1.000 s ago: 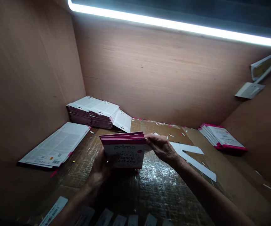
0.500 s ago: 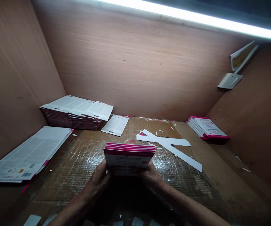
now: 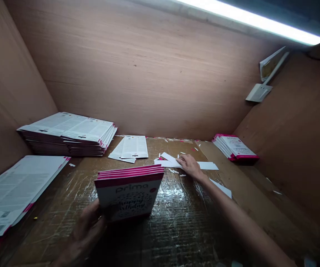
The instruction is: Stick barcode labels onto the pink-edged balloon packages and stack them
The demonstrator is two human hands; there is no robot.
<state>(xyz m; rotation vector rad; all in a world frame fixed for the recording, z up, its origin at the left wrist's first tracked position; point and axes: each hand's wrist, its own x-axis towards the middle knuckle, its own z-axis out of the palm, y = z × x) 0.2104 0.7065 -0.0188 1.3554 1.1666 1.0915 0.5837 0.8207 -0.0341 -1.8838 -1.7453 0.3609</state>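
Note:
My left hand (image 3: 89, 226) grips the left edge of a small stack of pink-topped "prima" packets (image 3: 130, 194), held upright above the brown tabletop. Farther forward and to the right, my right hand (image 3: 189, 166) rests on crossed white paper strips (image 3: 208, 165). Its fingers are bent over the strips near where they cross; whether they pinch one is too small to tell. The front packet reads "happy birthday".
A tall stack of white packets (image 3: 65, 126) stands at the back left, with two loose packets (image 3: 134, 146) beside it. Large printed sheets (image 3: 23, 189) lie at the left. More pink packets (image 3: 236, 146) sit back right, below a wall switch (image 3: 259, 92). Paper scraps litter the tabletop (image 3: 176, 215).
My right hand has let go of the held packets and moved forward onto the white strips. My left hand and the packets have shifted left, and the view has turned slightly.

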